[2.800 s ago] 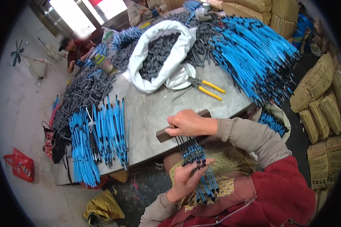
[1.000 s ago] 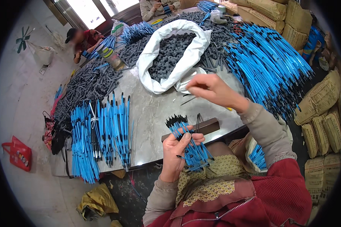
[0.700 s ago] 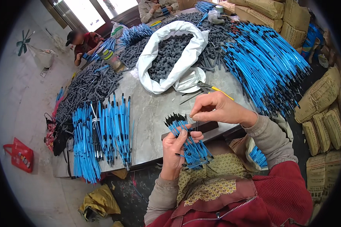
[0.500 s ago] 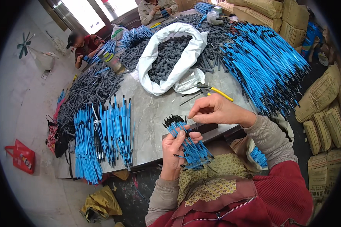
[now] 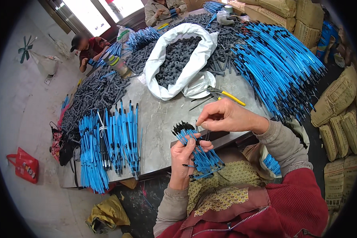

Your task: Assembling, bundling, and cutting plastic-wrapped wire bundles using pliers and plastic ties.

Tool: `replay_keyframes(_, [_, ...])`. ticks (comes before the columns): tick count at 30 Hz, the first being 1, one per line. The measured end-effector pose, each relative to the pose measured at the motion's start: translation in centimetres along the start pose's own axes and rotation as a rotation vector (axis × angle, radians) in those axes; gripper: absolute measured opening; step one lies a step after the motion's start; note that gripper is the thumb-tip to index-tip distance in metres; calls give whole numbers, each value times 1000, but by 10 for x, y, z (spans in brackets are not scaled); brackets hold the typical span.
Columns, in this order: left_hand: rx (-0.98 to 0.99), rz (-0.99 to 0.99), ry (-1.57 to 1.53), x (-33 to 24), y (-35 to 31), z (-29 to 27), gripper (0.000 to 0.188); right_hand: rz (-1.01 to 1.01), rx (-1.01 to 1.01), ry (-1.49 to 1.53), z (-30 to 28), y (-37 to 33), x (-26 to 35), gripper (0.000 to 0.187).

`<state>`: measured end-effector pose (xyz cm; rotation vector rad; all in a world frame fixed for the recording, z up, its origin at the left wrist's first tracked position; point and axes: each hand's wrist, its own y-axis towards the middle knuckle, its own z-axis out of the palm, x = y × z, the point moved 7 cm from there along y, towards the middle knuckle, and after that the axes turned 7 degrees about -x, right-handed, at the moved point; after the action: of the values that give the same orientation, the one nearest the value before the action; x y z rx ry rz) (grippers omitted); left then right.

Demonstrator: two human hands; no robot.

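Observation:
My left hand (image 5: 182,158) is closed round a bunch of thin blue rods (image 5: 205,163) with black tips. The tips fan upward over the thumb, and the other ends hang toward my lap. Just right of the tips, my right hand (image 5: 228,117) pinches a thin dark strand (image 5: 197,126) between thumb and fingers; it is too fine to name exactly. Behind this hand a pair of yellow-handled cutting pliers (image 5: 231,97) rests on the table (image 5: 156,127). More blue rods (image 5: 93,152) lie in bundles at the table's left edge, one tied with white string.
An open white sack (image 5: 151,65) of dark grey plastic pieces stands mid-table, with loose grey pieces (image 5: 93,93) heaped around it. A large stack of blue rods (image 5: 279,67) covers the right side. Brown sacks (image 5: 337,95) line the right. Two people work across the table.
My right hand still pinches beside the rod tips, its fingers shifted only slightly. The left hand keeps its hold on the bunch. The whole view has moved a little.

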<state>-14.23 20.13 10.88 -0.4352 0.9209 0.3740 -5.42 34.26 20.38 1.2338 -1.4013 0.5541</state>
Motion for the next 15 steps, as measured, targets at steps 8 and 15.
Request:
replay_keyframes(8, [14,-11,-19,0,0,1,30,-7,7,-19,0,2,0,14])
replay_keyframes(15, [48,-20,-35,0,-2,3,31,4,24,-17,1,6,-5,14])
